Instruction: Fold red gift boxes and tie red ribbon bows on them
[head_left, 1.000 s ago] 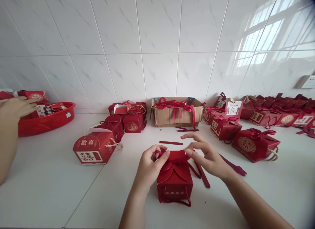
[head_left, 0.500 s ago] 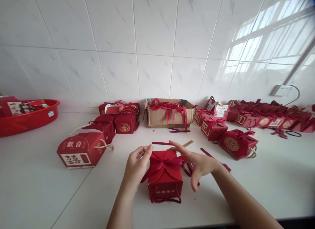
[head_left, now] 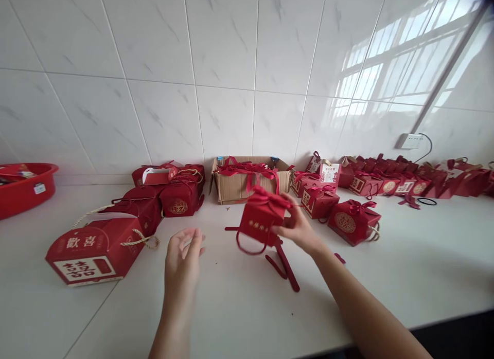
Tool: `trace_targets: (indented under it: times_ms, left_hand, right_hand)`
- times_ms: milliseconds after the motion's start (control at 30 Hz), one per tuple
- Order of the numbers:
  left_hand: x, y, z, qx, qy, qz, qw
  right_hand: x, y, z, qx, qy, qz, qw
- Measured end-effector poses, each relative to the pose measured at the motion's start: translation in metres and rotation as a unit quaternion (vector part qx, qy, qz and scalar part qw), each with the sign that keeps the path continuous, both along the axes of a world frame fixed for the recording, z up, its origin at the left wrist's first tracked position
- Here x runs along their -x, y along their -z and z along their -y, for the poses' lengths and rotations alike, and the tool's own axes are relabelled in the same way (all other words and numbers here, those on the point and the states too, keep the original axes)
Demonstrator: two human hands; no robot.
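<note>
My right hand (head_left: 296,226) grips a small red gift box (head_left: 259,219) by its right side and holds it tilted above the counter. A bow tops the box, and a red cord handle hangs from its front. My left hand (head_left: 184,250) is off to the left of the box, touching nothing, its fingers loosely curled and apart from the thumb. Beneath the held box lie loose dark red strips (head_left: 285,269) on the white counter (head_left: 231,312).
A cardboard box (head_left: 235,188) with red ribbons stands against the tiled wall. Larger red boxes (head_left: 96,248) with rope handles sit at left, near a red basin (head_left: 27,189). At right are a bowed box (head_left: 353,222) and rows of small red boxes (head_left: 386,184).
My right hand has taken hold of the gift box and lifted it off the counter. My left hand has moved away from it to the left. The view has turned right.
</note>
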State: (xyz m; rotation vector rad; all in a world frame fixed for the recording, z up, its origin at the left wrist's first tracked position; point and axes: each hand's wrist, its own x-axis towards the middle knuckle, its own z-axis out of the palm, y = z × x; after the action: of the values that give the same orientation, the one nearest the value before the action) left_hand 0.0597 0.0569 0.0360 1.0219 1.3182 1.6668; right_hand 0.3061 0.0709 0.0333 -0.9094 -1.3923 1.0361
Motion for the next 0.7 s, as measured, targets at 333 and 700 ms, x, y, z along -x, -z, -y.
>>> trace_targets:
  times_ms: [333, 700]
  left_hand:
    - [-0.006, -0.003, 0.002, 0.026, 0.006, -0.003, 1.0]
    - [0.013, -0.016, 0.014, -0.095, -0.157, -0.093, 0.979]
  right_hand:
    - [-0.083, 0.047, -0.047, 0.05, 0.575, 0.085, 0.812]
    - [-0.08, 0.058, -0.055, 0.02, 0.564, 0.125, 0.816]
